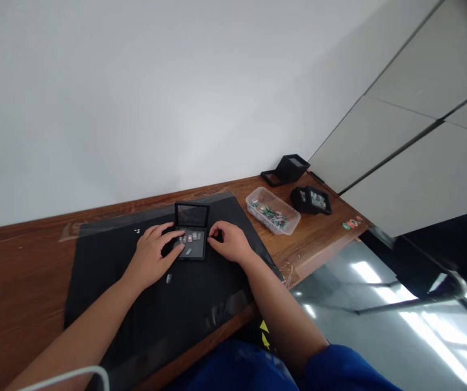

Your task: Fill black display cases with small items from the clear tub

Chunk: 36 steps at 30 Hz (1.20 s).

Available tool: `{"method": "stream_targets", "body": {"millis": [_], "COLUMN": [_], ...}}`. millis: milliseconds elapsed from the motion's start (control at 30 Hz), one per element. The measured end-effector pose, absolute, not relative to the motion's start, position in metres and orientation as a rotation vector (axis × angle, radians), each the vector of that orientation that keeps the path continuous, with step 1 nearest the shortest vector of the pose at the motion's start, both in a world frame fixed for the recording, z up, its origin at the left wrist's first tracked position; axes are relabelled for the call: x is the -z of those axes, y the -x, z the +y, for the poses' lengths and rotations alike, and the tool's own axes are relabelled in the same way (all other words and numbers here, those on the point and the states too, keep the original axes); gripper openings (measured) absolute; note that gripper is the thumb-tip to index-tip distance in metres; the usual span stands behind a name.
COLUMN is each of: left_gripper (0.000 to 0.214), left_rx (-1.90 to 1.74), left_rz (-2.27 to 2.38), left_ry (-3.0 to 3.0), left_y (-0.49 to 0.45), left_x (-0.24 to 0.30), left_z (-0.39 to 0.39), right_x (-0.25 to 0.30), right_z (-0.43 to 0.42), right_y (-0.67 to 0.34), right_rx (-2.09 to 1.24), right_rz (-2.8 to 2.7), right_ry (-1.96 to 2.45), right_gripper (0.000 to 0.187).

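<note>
A shallow black case (206, 251) lies on a black mat, its hinged lid (191, 215) standing up at the back. Inside are several small glossy pieces, shaped like press-on nails, most in a row; one pale piece (189, 251) sits apart, nearer the front. My left hand (149, 256) reaches over the case's left side, fingers spread, index finger and thumb tips at the row. By the right edge is my right hand (230, 242), fingers curled and thumb drawn towards the index finger; anything between the tips is too small to see. Another loose piece (169, 278) rests on the mat.
The black mat (201, 304) is taped to a wooden table. On the right stand a clear plastic tub (292, 222) of small coloured pieces, an open black box (292, 168) and another black box (304, 201) holding pale pieces. A white wall rises behind; a white cable (79, 372) crosses lower left.
</note>
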<state>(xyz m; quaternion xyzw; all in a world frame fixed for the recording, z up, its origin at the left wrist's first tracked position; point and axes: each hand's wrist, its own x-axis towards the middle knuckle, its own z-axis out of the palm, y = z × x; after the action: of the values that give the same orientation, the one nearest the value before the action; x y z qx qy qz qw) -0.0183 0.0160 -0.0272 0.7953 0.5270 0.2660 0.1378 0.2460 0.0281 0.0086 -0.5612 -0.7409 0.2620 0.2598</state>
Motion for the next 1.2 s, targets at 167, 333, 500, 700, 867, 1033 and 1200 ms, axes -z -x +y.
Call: {"method": "stream_targets", "body": {"millis": [167,333,500,700,867,1033,1200], "left_gripper": [0.040,0.040,0.038,0.043,0.042,0.039,0.038], "left_rx": [-0.775,-0.779,-0.783,-0.817,-0.836,-0.843,-0.834], "left_rz": [1.525,1.517,1.510,1.516,1.518,1.502,1.504], "left_ry": [-2.297,-2.291,-2.285,-2.271,-2.268,-2.272,-2.264], "left_y": [0.019,0.019,0.018,0.018,0.018,0.018,0.019], "left_x": [0.029,0.028,0.027,0.028,0.027,0.028,0.027], "left_z": [0.017,0.017,0.017,0.017,0.016,0.018,0.018], "right_x": [-0.009,-0.007,-0.005,-0.003,-0.003,-0.003,-0.002], "right_z": [0.027,0.027,0.022,0.018,0.018,0.018,0.019], "right_y": [-0.247,-0.247,-0.242,-0.236,-0.237,-0.237,-0.237], "right_rx": [-0.735,-0.753,-0.797,-0.827,-0.820,-0.805,-0.779], "right_rz": [-2.011,-1.974,-2.017,-2.100,-2.084,-2.063,-2.069], "right_ry": [1.491,1.462,1.324,1.182,1.167,1.174,1.140], "right_gripper": [0.008,0.004,0.006,0.019,0.019,0.017,0.016]}}
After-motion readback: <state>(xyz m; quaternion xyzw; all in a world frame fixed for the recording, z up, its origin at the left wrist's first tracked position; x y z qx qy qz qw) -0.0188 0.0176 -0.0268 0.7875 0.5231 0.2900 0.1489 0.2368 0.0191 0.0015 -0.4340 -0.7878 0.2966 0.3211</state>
